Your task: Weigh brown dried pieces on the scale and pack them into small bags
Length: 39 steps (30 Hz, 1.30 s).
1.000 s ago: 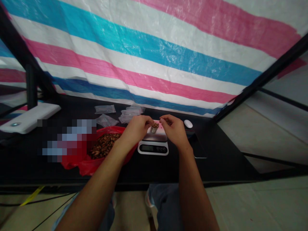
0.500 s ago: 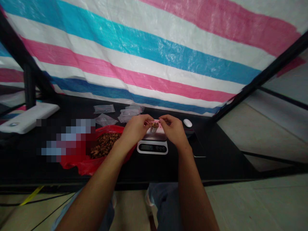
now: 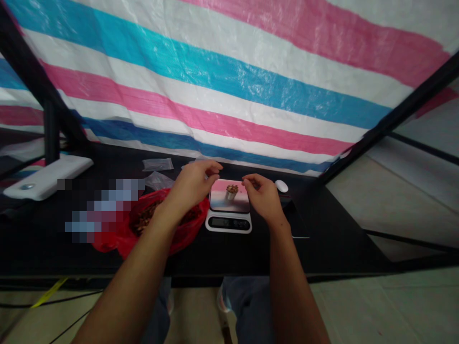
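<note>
A small metal cup (image 3: 231, 194), heaped with brown pieces, stands on the shiny plate of a white digital scale (image 3: 228, 223). Left of the cup, my left hand (image 3: 197, 184) is raised with its thumb and fingers apart and nothing between them. On the other side, my right hand (image 3: 261, 192) hovers at the plate's right edge, thumb and forefinger pinched together; what they hold, if anything, is too small to make out. Beyond my left forearm lies a red plastic bag (image 3: 182, 238) full of brown seed-like pieces, partly hidden by that arm.
Clear plastic bags (image 3: 158, 165) lie behind the red bag. A white mouse-shaped object (image 3: 281, 186) and a dark flat item are right of my right hand. A white device (image 3: 50, 177) sits at far left. Striped sheeting (image 3: 215, 91) hangs behind the black table (image 3: 337, 229).
My left hand has moved left, away from the cup, and its fingers have parted. My right hand has drawn slightly right, so the cup and scale plate show more fully.
</note>
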{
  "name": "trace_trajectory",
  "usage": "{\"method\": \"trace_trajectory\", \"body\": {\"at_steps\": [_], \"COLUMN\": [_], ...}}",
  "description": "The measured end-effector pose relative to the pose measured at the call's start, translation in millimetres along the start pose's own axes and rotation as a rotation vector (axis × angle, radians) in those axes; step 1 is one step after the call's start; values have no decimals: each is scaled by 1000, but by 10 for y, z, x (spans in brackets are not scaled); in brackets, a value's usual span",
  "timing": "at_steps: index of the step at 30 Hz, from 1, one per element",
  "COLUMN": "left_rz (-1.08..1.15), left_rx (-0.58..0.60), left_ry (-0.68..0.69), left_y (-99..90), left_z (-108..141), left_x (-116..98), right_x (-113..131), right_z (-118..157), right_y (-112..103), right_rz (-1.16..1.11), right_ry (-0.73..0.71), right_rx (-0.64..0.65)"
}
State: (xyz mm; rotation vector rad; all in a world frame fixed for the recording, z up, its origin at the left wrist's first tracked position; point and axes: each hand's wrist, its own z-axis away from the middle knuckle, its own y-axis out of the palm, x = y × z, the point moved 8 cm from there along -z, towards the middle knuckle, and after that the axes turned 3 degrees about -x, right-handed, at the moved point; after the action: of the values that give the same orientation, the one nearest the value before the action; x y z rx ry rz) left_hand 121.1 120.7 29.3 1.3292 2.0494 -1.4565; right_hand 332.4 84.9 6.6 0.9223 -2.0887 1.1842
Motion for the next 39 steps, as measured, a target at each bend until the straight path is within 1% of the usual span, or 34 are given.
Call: {"method": "trace_trajectory", "body": {"at_steps": [1,3,5,7,8,10,12,15,19,21,24,27,30,32,34,35,36,37,39], "left_rz": [-55,-219,-338,-394,-407,-410,-392,-387,-409,-366,-272,-216,-137,-91,-54,-15,14,19,-21], "left_rx": [2,60,164,241,263,267,242,235,293,317,290,211,96,33,27,18,47,77,156], "left_ry": [10,43,72,66,46,-1,-17,2,-43,-60,-50,-24,-11,36,138,167,178,161,108], "left_y": [-51,-75,-7,78,113,148,149,143,148,146,95,-14,-171,-262,-288,-297,-267,-227,-110], "left_z": [-60,-182,-273,-321,-332,-339,-343,-356,-369,-363,-356,-351,-309,-224,-84,-3,81,161,303], "left_x": [59,206,377,549,629,748,798,801,849,858,812,690,464,234,-39,-144,-218,-248,-223], "right_x": [-18,-51,-73,-80,-77,-65,-53,-44,-67,-86,-103,-106,-90,-67,-38,-23,-9,4,29], "right_z": [1,3,6,11,12,14,13,11,15,20,36,65,100,119,133,138,143,149,160], "right_y": [-3,-6,-2,3,5,4,6,20,49,45,12,-6,23,56,92,112,133,156,206], "right_rz": [2,4,1,0,2,4,-2,-15,-46,-69,-76,-65,-39,-11,1,0,-9,-25,-67], "right_ry": [3,8,10,8,4,-2,-4,-5,-4,-4,-10,-4,8,10,12,13,14,15,8], "right_rx": [1,8,22,36,42,44,45,53,80,87,92,126,186,216,233,239,246,256,280]}}
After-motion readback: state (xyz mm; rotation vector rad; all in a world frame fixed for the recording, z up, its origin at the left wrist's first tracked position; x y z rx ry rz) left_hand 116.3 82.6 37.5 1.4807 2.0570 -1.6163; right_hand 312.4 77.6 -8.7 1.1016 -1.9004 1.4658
